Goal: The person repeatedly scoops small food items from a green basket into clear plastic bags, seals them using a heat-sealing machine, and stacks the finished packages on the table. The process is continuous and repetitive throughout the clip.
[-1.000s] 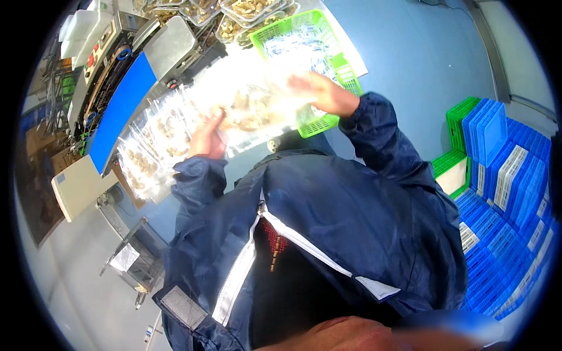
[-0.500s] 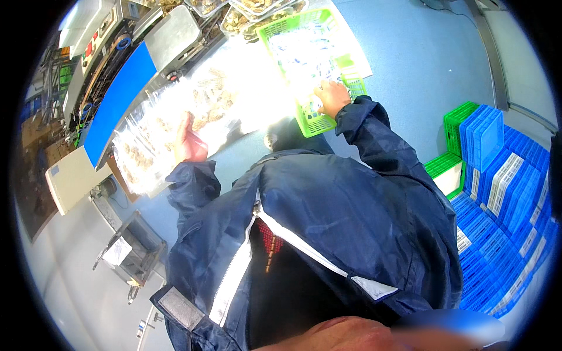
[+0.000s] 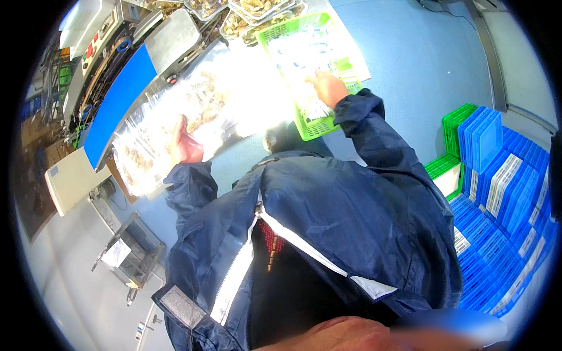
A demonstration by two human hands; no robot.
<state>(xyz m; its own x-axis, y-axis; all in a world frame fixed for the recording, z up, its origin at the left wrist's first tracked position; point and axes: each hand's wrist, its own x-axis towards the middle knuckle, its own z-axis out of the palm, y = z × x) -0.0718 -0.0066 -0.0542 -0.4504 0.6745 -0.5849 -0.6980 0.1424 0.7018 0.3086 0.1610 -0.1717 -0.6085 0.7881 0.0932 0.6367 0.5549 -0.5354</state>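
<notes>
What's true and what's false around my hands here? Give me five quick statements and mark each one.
1. The right hand is at the green basket. True.
2. The left hand is by the clear bags with brown contents. True.
3. The green basket is left of the clear bags. False: it is to their right.
4. Both hands wear thick black gloves. False: both hands are bare.
5. The stacked crates at the right are all red. False: the stacked crates there are mostly blue, with some green.
</notes>
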